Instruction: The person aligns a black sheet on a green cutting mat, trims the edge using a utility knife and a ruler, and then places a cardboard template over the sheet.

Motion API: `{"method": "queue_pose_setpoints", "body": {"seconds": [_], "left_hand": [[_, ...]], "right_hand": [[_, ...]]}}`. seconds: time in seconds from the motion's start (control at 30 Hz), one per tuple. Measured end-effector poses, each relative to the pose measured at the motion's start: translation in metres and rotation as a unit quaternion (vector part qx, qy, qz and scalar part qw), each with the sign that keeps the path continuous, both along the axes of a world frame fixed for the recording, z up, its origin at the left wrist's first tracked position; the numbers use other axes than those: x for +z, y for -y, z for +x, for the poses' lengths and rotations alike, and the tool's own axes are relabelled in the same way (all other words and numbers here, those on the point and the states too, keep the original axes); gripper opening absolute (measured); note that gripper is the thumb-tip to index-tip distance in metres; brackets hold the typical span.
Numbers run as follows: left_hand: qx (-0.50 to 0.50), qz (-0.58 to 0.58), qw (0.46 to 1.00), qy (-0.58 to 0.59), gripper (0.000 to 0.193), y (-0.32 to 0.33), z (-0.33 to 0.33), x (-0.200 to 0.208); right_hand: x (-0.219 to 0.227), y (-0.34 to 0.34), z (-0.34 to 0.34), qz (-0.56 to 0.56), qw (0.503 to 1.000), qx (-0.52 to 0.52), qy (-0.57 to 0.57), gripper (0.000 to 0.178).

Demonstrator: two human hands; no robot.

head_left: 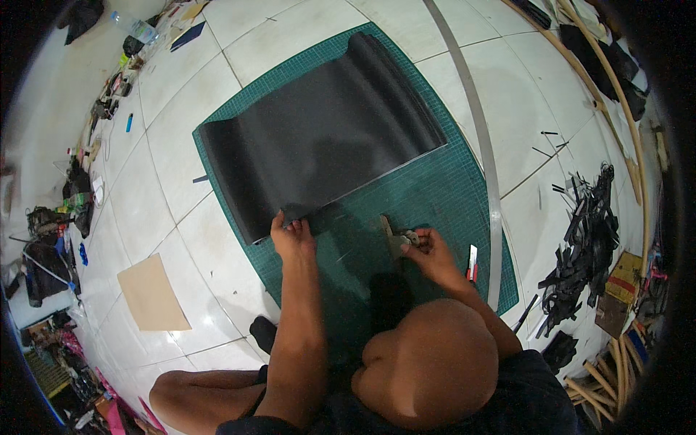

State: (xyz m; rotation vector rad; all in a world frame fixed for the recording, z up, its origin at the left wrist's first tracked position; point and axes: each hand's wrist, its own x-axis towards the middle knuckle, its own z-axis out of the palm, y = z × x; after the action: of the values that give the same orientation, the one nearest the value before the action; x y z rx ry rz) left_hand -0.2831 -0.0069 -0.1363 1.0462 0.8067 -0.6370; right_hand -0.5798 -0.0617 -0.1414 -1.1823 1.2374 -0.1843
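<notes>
While our left hand (293,235) sits with curled fingers against the near edge of the black sheet (312,145), our right hand (429,254) is closed on a small metal tool (392,235), well apart from the left. Whether the left fingers pinch the edge, we cannot tell. The sheet lies on the green cutting mat (449,196), its two ends curled up. We judge that we are preparing this edge, perhaps for marking; the next move seems to call for keeping it flat and bringing the tool over. We count one sheet, one mat, one tool, one red-handled knife (473,270), one long metal strip (483,138), one tan rectangle (154,293) and one heap of black strips (583,254).
</notes>
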Motion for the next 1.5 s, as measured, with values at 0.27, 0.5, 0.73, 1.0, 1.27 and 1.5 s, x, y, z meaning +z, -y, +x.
{"method": "queue_pose_setpoints", "body": {"seconds": [0.27,0.5,0.73,1.0,1.27,1.5], "left_hand": [[-0.026,0.008,0.999,0.038,0.03,0.005,0.005,-0.004],[0.003,0.065,0.998,-0.012,0.035,0.003,0.008,-0.005],[0.009,0.092,0.995,-0.029,0.028,0.0,0.014,-0.014],[-0.259,0.116,0.941,0.186,0.045,-0.038,0.034,-0.058],[-0.041,0.056,0.997,-0.046,0.03,-0.011,0.031,-0.028],[-0.102,0.059,0.992,-0.045,0.038,-0.014,0.045,-0.04]], "right_hand": [[0.034,0.014,0.013,0.044,0.997,0.068,-0.021,0.047],[0.015,0.015,0.021,-0.028,0.998,0.057,-0.002,0.05],[0.01,0.005,0.054,0.043,0.997,0.056,0.022,0.057],[-0.001,-0.013,0.073,0.032,0.996,0.067,0.04,0.066],[-0.023,-0.021,0.069,0.047,0.996,0.059,0.04,0.061],[0.0,-0.018,0.086,0.005,0.995,0.102,-0.014,0.064]]}}
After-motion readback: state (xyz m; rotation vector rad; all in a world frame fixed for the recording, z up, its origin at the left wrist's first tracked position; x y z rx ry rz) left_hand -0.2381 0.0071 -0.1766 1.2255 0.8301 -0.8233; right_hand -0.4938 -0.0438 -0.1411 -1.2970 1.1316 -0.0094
